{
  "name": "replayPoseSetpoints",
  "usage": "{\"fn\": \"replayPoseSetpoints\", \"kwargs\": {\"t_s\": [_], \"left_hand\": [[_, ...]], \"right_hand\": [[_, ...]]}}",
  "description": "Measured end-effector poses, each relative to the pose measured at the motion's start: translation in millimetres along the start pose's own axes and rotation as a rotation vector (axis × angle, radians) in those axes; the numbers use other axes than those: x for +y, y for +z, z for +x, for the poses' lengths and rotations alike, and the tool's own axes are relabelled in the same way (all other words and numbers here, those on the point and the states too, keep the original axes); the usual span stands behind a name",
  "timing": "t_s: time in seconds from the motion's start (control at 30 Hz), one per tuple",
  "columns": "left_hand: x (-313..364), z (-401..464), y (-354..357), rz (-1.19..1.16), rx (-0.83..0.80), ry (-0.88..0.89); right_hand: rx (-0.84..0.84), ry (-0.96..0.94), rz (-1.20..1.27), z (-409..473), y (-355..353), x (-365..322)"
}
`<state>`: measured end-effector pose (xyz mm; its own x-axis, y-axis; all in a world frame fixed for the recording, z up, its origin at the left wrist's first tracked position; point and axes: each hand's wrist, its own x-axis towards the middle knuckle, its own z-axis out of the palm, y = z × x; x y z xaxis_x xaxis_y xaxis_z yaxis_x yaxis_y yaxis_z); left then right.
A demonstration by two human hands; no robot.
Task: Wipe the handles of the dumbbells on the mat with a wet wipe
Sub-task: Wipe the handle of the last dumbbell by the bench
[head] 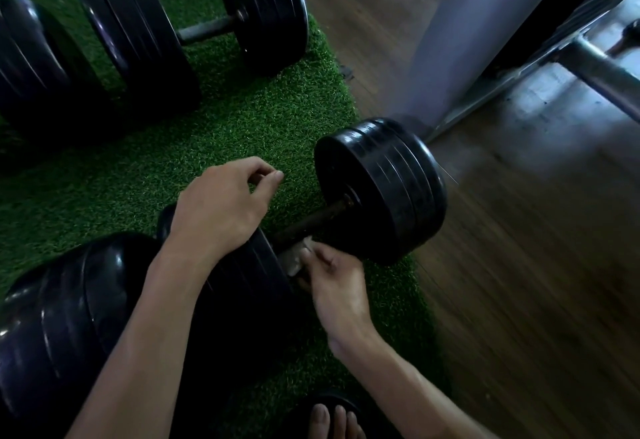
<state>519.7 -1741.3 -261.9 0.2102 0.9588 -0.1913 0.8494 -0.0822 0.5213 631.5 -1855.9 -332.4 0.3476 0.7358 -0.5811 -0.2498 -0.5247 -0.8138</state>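
A black dumbbell lies on the green turf mat, its dark handle running down-left to a second plate stack partly hidden by my arm. My right hand pinches a pale wet wipe against the lower end of that handle. My left hand hovers over the near plate stack, fingers loosely curled with nothing in them. Another dumbbell lies at the back of the mat.
More black plate stacks sit at the far left and lower left. Wooden floor borders the mat's right edge. A grey post and metal frame stand at upper right. My toes show at the bottom.
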Motion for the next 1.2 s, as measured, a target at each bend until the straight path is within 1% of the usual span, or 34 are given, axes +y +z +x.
{"fn": "replayPoseSetpoints", "kwargs": {"t_s": [0.13, 0.23, 0.33, 0.47, 0.63, 0.7, 0.8, 0.9, 1.0, 1.07, 1.2], "left_hand": [[-1, -1, 1, 0.020, 0.007, 0.001], [0, 0, 1, 0.020, 0.008, -0.003], [1, 0, 0, 0.014, 0.005, -0.006], [1, 0, 1, 0.020, 0.017, -0.013], [0, 0, 0, 0.019, 0.016, -0.010], [0, 0, 0, 0.024, 0.019, -0.008], [0, 0, 0, 0.026, 0.024, -0.007], [1, 0, 0, 0.018, 0.016, -0.011], [1, 1, 0, 0.016, 0.015, -0.012], [0, 1, 0, 0.019, 0.022, -0.010], [1, 0, -1, 0.019, 0.017, -0.016]], "right_hand": [[0.017, 0.051, 0.044, 5, 2, -6], [-0.060, 0.097, 0.057, 2, 3, -8], [-0.116, 0.089, 0.046, -3, -6, -6], [-0.068, 0.088, 0.079, -1, -2, -4], [-0.139, 0.069, 0.079, -4, -10, -4], [-0.123, 0.057, 0.106, -6, -13, -2], [-0.074, 0.090, 0.089, -4, -5, 0], [-0.104, 0.099, 0.063, -6, -1, -3], [-0.154, -0.013, 0.035, -11, -9, -2], [-0.142, -0.171, -0.018, -13, -10, -4], [0.073, -0.569, -0.269, -7, -9, -11]]}}
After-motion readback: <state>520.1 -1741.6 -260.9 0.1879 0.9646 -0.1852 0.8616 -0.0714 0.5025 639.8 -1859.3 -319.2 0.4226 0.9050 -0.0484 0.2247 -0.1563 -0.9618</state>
